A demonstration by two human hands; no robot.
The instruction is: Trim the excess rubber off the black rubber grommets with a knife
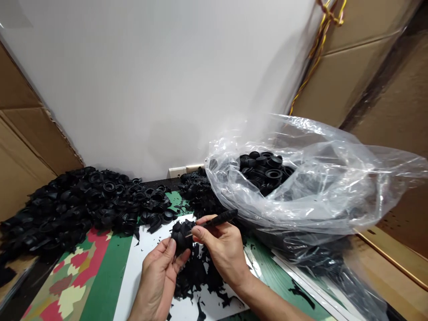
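Note:
Between the thumb and fingers of my left hand (pixel 159 272) is a black ribbed rubber part (pixel 180 236) with ragged edges. My right hand (pixel 222 249) grips a slim tool with a black textured handle (pixel 222 218). Its thin metal tip (pixel 189 234) meets the rubber part; the tip's exact shape is too small to make out. Below both hands, black rubber scraps (pixel 197 276) lie scattered over a white sheet (pixel 133 272).
A large heap of black rubber parts (pixel 83 200) spreads across the left. On the right, a clear plastic bag (pixel 317 209) holds several smooth-edged rubber parts (pixel 267 171). More scraps (pixel 200 191) pile against the grey wall (pixel 167 89). Cardboard (pixel 368 67) flanks the space.

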